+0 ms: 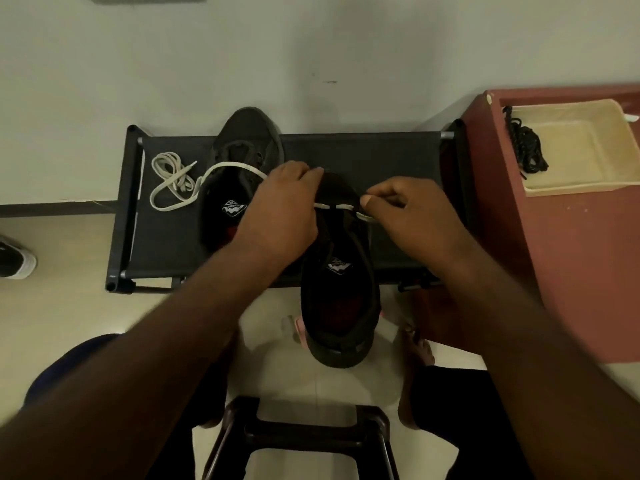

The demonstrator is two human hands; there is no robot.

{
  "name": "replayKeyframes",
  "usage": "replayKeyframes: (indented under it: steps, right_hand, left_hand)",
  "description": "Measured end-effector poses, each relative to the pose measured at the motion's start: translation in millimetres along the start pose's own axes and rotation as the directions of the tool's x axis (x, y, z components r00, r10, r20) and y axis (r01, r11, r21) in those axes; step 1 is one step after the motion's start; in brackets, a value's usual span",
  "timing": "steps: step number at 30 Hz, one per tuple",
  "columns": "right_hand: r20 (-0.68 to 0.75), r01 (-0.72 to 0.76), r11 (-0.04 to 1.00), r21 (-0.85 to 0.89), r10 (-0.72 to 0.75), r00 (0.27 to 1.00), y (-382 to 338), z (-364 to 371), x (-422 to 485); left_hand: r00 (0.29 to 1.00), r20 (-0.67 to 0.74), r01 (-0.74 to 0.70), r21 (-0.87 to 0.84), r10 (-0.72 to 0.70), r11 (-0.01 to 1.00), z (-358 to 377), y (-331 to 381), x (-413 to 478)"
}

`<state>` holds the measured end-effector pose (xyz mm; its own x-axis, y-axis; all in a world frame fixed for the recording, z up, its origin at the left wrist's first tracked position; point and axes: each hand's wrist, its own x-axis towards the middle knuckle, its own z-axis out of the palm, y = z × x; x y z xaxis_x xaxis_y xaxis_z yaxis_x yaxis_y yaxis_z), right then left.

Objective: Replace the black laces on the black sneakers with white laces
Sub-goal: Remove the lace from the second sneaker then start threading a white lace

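Note:
A black sneaker (pixel 337 299) lies with its toe on the black fabric bench (pixel 381 157) and its heel hanging toward me. One white lace (pixel 341 206) crosses its lowest eyelets. My left hand (pixel 280 209) holds the sneaker's left side near the toe, and a stretch of that lace loops away from it to the left. My right hand (pixel 405 206) pinches the lace's right end at the eyelet. The second black sneaker (pixel 239 157), unlaced, lies behind my left hand. A spare white lace (pixel 173 174) lies coiled at the bench's left end.
A red cabinet (pixel 571 258) on the right carries a cream tray (pixel 571 150) with the black laces (pixel 526 147) bunched in it. A dark stool frame (pixel 304 431) stands below, my bare foot (pixel 419 344) beside it. Another shoe (pixel 14 259) sits at the left edge.

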<state>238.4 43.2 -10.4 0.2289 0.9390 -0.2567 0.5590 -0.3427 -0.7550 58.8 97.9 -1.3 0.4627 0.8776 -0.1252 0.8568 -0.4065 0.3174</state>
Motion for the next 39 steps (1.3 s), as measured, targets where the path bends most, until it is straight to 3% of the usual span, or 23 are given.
replayKeyframes:
  steps: [3, 6, 8, 9, 10, 12, 15, 17, 19, 20, 22, 24, 26, 29, 31, 33, 35, 37, 39]
  right_hand:
    - [0.036, 0.080, 0.995, 0.054, -0.082, 0.996, -5.8, 9.2, -5.4]
    - [0.101, 0.116, 0.993, 0.016, -0.117, 0.988, -5.5, 11.6, -4.9]
    - [0.177, 0.113, 0.993, -0.043, -0.104, 0.979, -5.7, 10.7, -2.9]
    - [0.212, 0.106, 0.993, -0.058, -0.092, 0.973, -6.6, 10.8, -2.6]
    - [0.242, 0.094, 0.994, -0.061, -0.076, 0.967, -8.2, 11.2, -3.1]
    - [0.279, 0.071, 0.995, -0.064, -0.050, 0.959, -10.7, 12.8, -3.8]
    - [0.277, 0.061, 0.994, -0.091, -0.033, 0.960, -14.4, 16.0, -5.8]
    - [0.125, 0.126, 0.986, -0.105, -0.113, 0.986, -21.8, 16.4, -8.6]
    - [-0.069, 0.205, 0.978, 0.030, -0.202, 0.977, -34.0, 14.3, -14.4]
    - [-0.084, 0.225, 0.955, 0.191, -0.213, 0.973, -40.4, 12.7, -16.8]
    - [0.051, 0.183, 0.832, 0.524, -0.245, 0.968, -51.4, 10.9, -22.3]
    - [0.173, 0.120, 0.711, 0.693, -0.326, 0.930, -57.0, 11.7, -28.3]
    - [0.198, 0.085, 0.682, 0.727, -0.326, 0.925, -59.8, 8.2, -28.0]
    - [0.138, -0.039, 0.511, 0.859, -0.159, 0.978, -53.4, -9.2, -17.6]
    - [0.068, -0.066, 0.454, 0.889, 0.012, 0.998, -43.9, -22.1, -8.3]
    - [0.028, -0.084, 0.485, 0.870, 0.122, 0.992, -34.2, -26.2, -2.0]
    - [0.047, -0.121, 0.566, 0.816, 0.143, 0.989, -30.5, -21.4, -0.6]
    - [0.092, -0.112, 0.696, 0.709, 0.067, 0.994, -32.3, -13.0, -4.3]
    - [0.147, -0.072, 0.799, 0.597, -0.020, 0.989, -36.7, -6.0, -10.9]
  left_hand:
    - [0.971, 0.237, -0.071, 0.386, -0.024, 0.920, -4.2, -6.2, 17.9]
    - [0.959, 0.276, -0.068, 0.459, -0.069, 0.886, -15.1, -5.6, 29.6]
    - [0.979, 0.190, 0.021, 0.269, -0.075, 0.963, -25.1, -10.4, 34.0]
    - [0.979, 0.165, 0.112, 0.062, -0.120, 0.992, -33.5, -12.0, 33.5]
    - [0.967, 0.183, 0.214, -0.190, -0.179, 0.958, -42.6, -12.9, 31.3]
    - [0.949, 0.227, 0.314, -0.666, -0.217, 0.677, -62.3, -11.7, 21.4]
    - [0.957, 0.206, 0.244, -0.953, -0.206, 0.182, -82.8, -2.8, 2.7]
    - [0.962, 0.190, 0.171, -0.979, -0.198, -0.108, -87.8, 7.8, -10.2]
    - [0.963, 0.197, 0.124, -0.930, -0.185, -0.346, -88.1, 18.7, -19.7]
    - [0.963, 0.202, 0.105, -0.892, -0.180, -0.440, -86.7, 23.7, -22.5]
    - [0.963, 0.206, 0.074, -0.823, -0.174, -0.564, -81.6, 31.2, -21.5]
    - [0.952, 0.216, 0.045, -0.798, -0.215, -0.600, -78.0, 34.5, -16.5]
    - [0.931, 0.215, -0.012, -0.789, -0.294, -0.614, -75.0, 28.8, -10.3]
    - [0.862, 0.215, -0.099, -0.815, -0.458, -0.571, -69.5, 4.6, -3.7]
    - [0.812, 0.234, -0.082, -0.861, -0.535, -0.502, -64.4, -10.7, -3.5]
    - [0.807, 0.244, 0.004, -0.913, -0.537, -0.408, -58.7, -17.5, -5.9]
    - [0.841, 0.257, 0.142, -0.954, -0.476, -0.265, -51.8, -16.6, -10.8]
    - [0.860, 0.297, 0.282, -0.954, -0.415, -0.099, -44.4, -9.8, -16.8]
    - [0.872, 0.359, 0.381, -0.924, -0.332, 0.001, -40.3, 0.8, -22.8]
